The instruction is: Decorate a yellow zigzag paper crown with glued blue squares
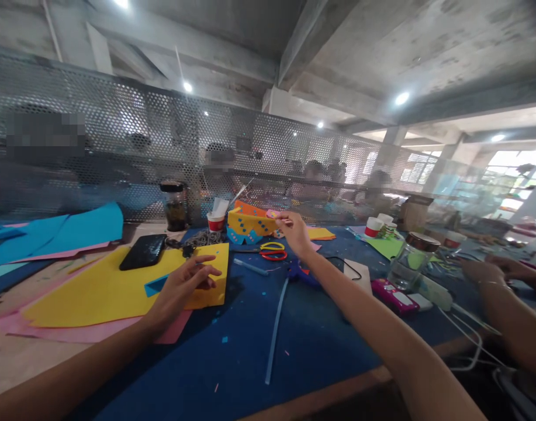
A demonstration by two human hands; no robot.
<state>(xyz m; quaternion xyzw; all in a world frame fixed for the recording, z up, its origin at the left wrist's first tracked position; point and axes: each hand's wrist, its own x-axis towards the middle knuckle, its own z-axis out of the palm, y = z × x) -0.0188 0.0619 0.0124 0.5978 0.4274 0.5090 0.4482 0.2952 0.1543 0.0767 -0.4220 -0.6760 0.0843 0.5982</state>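
Note:
My left hand (186,282) hovers over a yellow sheet (92,286), fingers loosely apart and holding nothing. Beside it lies a small blue piece (155,285). My right hand (295,233) is closed in a pinch on a small pink piece (273,214) with coloured marks. That piece is at the right rim of a yellow and orange box-like craft (250,225) dotted with blue bits; whether they touch I cannot tell. Scissors (274,252) with red and yellow handles lie in front of the craft. Partly behind my right forearm is a blue glue gun (299,272).
A long glue stick (276,333) and a shorter one (250,267) lie on the blue tabletop (232,362). A black phone (144,252) rests on the yellow sheet. Glass jars (175,207) (410,263) stand both sides. Another person's hands (491,272) work at right; mesh rises behind.

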